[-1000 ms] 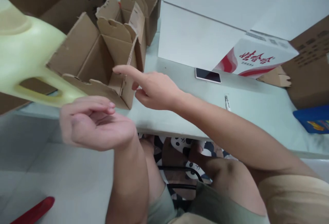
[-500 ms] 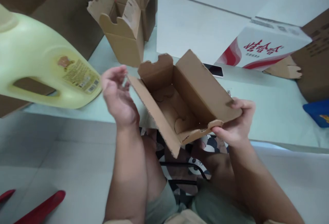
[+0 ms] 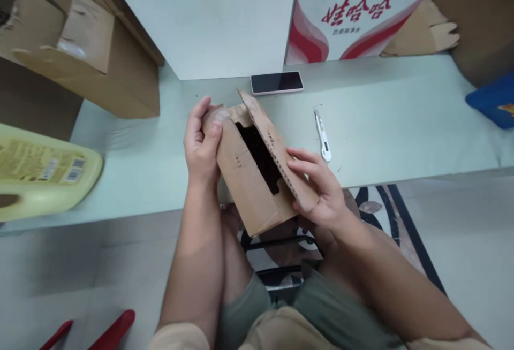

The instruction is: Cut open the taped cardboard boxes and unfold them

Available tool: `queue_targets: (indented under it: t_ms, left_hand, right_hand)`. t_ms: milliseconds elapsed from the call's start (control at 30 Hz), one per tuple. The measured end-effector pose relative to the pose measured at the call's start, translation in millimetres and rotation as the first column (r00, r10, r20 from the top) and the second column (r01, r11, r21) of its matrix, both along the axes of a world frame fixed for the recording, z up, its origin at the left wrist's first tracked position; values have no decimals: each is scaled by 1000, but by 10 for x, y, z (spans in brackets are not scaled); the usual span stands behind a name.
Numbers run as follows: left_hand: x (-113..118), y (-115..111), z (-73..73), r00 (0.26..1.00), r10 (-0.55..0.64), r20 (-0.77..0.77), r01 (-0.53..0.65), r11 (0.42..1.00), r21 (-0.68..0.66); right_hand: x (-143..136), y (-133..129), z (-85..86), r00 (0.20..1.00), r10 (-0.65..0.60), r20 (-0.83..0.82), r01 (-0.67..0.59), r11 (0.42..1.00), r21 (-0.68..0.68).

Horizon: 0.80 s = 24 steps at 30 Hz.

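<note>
I have the cardboard box (image 3: 246, 181) at centre, over the near edge of the table (image 3: 381, 120), my left hand (image 3: 202, 144) clamped on its ten o'clock corner, my right hand (image 3: 321, 188) gripping the raised flap (image 3: 276, 147) at four o'clock. If the left slackens, the box could tip toward six; pressing too hard might crease the flap.

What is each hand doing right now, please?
Left hand: closed on the box, thumb on top.
Right hand: holding the same box by its raised flap.
</note>
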<state>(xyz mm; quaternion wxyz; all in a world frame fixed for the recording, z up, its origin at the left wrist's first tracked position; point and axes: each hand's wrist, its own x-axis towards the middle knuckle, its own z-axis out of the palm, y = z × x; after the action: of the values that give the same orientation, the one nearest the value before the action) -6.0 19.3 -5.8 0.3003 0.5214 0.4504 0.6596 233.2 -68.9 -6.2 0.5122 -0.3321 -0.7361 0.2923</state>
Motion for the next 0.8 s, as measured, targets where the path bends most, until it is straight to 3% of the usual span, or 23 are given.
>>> queue_targets:
  t_ms: [133, 267, 400, 567, 800]
  left_hand:
    - [134, 68, -41, 997, -71, -7, 71, 997, -15]
    - [150, 55, -63, 991, -135, -2, 134, 988, -74]
    - [138, -27, -81, 987, -116, -110, 115, 993, -19]
    - [128, -176, -47, 964, -122, -235, 119, 992, -27]
    - [75, -214, -54, 952, -159, -263, 160, 987, -20]
  right_hand:
    - [72, 1, 16, 993, 116, -36, -116, 993, 26]
    - [107, -38, 51, 996, 81, -31, -83, 995, -49]
    - [114, -71, 62, 998, 51, -31, -53, 994, -99]
    - [109, -57, 52, 997, 52, -48, -56, 994, -88]
    - [91, -68, 32, 1000, 23, -12, -24, 995, -92]
